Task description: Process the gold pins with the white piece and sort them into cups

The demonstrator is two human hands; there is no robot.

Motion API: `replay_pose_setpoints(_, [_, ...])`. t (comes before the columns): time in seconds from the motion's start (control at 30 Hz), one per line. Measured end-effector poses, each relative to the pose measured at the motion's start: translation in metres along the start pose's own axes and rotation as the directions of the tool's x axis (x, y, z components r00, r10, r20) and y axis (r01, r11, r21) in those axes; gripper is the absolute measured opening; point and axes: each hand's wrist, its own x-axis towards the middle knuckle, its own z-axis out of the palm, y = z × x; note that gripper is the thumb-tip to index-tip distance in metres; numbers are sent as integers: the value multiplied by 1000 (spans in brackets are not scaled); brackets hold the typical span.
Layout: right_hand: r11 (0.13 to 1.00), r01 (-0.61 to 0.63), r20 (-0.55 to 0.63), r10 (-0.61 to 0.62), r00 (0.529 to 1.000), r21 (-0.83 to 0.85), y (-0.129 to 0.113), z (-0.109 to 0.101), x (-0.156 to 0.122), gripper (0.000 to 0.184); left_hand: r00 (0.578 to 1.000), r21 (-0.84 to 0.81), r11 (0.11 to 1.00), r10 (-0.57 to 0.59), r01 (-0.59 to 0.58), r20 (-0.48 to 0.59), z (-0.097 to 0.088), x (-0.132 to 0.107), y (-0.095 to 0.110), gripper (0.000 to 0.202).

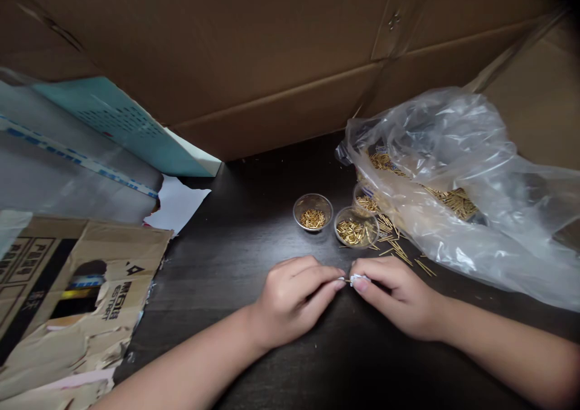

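My left hand (296, 298) and my right hand (401, 298) meet tip to tip low over the dark table. A thin brass pin (347, 281) spans the small gap between them, its ends hidden in the two pinches. Something white, like tape or paper, wraps or lies at the fingertips of both hands, more of it on the right; I cannot tell which. Just beyond the hands stand a clear cup of small brass pieces (312, 209) and a second clear cup (356, 227) with more. A third cup (365, 200) sits partly behind the second.
Loose long brass pins (401, 253) lie right of the cups. A clear plastic bag (453, 174) holding many pins covers the right side. Cardboard walls (272, 96) rise behind. At left are a torn carton (122, 265), a grey wrapped package (67, 156) and white paper (179, 201).
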Motion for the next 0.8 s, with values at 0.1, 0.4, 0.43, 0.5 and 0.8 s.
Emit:
replay_pose_setpoints(0.1, [1000, 0, 5, 0, 1000, -5, 0, 0, 1, 29, 1000, -9, 1000, 13, -13, 25, 1, -1, -2, 12])
replay_pose_setpoints(0.4, [999, -40, 3, 40, 999, -17, 0, 0, 2, 33, 997, -116, 993, -41, 33, -72, -11, 4, 9, 11])
replay_pose_setpoints(0.43, [998, -52, 2, 52, 999, -22, -1, 0, 2, 35, 989, -155, 986, -81, 61, -126, -16, 8, 11, 12])
replay_pose_setpoints(0.5, [997, -67, 4, 67, 998, -30, -1, -1, 4, 37, 963, -214, 964, -197, 157, -183, -27, 17, 14, 14])
replay_pose_setpoints(0.8, [994, -108, 16, 107, 994, 17, -3, -3, 11, 40, 951, -11, 975, -215, 223, 223, -74, 96, 23, 20])
